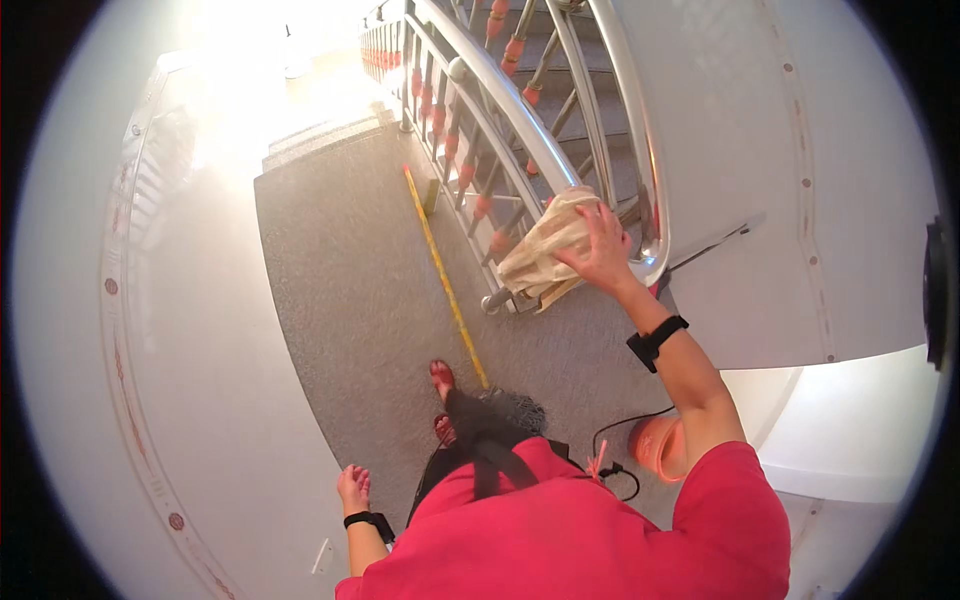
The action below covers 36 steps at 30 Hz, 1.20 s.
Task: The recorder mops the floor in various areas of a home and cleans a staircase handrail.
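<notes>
My right hand [600, 251] presses a pale cream cloth [551, 244] around the end of a shiny metal handrail [517, 105], with fingers and thumb spread over the fabric. Part of the cloth drapes down beside the railing and covers the rail end under it. Low on the left, near the white wall [225, 360], my left hand [354, 487] hangs with its fingers curled. Nothing shows in it. Metal balusters with orange-pink fittings [466, 176] stand below the handrail.
A mop's yellow handle [442, 270] lies along the grey floor [352, 277], its grey strands [525, 411] by my feet. An orange-red bucket [660, 448] and black cable with a plug [615, 471] sit to the right. Steps [330, 142] lie ahead; more stairs [596, 112] show behind the railing.
</notes>
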Tool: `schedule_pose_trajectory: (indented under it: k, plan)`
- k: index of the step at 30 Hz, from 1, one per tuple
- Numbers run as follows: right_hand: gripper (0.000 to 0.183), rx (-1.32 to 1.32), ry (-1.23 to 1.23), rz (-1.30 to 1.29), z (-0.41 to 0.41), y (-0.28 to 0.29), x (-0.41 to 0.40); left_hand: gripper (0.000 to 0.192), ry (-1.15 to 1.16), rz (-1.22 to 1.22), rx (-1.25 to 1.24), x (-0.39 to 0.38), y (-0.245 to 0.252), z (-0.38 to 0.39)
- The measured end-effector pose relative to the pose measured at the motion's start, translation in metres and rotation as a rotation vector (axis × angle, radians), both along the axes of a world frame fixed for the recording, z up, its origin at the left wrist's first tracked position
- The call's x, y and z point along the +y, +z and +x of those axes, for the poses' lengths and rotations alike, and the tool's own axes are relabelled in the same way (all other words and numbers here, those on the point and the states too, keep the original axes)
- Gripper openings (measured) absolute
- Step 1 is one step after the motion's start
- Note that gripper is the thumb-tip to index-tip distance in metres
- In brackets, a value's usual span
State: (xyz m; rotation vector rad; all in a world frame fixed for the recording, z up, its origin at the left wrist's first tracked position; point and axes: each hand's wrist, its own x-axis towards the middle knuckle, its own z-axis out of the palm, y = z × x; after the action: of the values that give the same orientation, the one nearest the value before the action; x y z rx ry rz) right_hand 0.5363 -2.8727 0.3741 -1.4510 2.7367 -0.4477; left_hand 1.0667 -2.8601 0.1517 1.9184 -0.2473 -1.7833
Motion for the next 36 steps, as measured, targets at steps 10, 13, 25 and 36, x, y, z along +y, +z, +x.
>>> schedule_pose_trajectory:
  k: [10,13,25,36]
  plan:
    - [0.044,-0.008,0.294,-0.098,0.064,-0.022,-0.061,0.015,-0.338,0.102,-0.194,-0.110,0.004,-0.042]
    - [0.038,-0.326,0.355,0.153,0.075,-0.103,-0.100,0.016,-0.634,0.008,-0.151,-0.147,0.007,-0.072]
    - [0.040,-0.744,-0.279,0.612,0.021,-0.493,-0.182,0.033,-1.345,-0.750,-0.523,-0.218,-0.035,-0.148]
    - [0.048,-0.626,-0.750,0.553,0.037,-0.620,-0.229,0.035,-1.365,-0.673,-0.537,-0.262,-0.058,-0.125]
